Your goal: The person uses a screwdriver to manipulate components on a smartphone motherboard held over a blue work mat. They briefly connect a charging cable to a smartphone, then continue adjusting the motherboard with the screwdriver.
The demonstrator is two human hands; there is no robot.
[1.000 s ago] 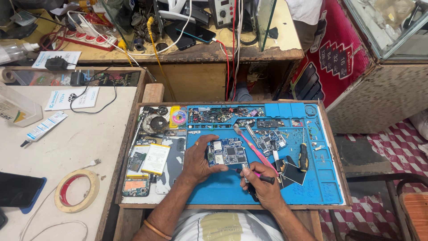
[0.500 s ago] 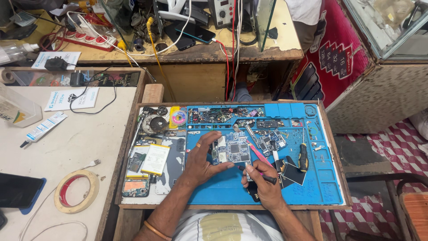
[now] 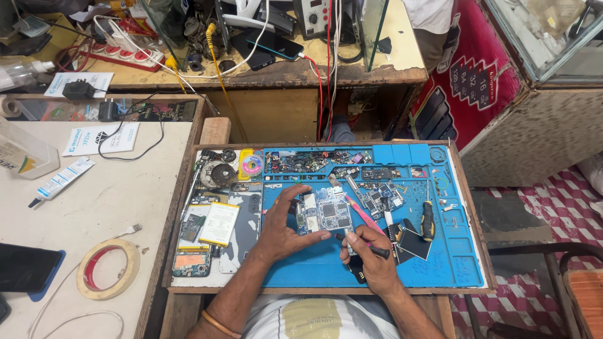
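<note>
A phone circuit board lies on the blue repair mat. My left hand curls around its left and lower edges, thumb and fingers pressing on it. My right hand grips a black-handled tool just below and right of the board, tip pointing toward the board's lower right corner. A pink spudger lies slanted beside the board, above my right hand.
An opened phone body with battery rests left of the mat. A black-and-yellow screwdriver, dark squares and small parts lie to the right. A tape roll and tube sit on the white table. Cables crowd the back bench.
My left hand has shifted on the board, turning it and settling it on the mat. My right hand with the tool stays just below the board, moved slightly.
</note>
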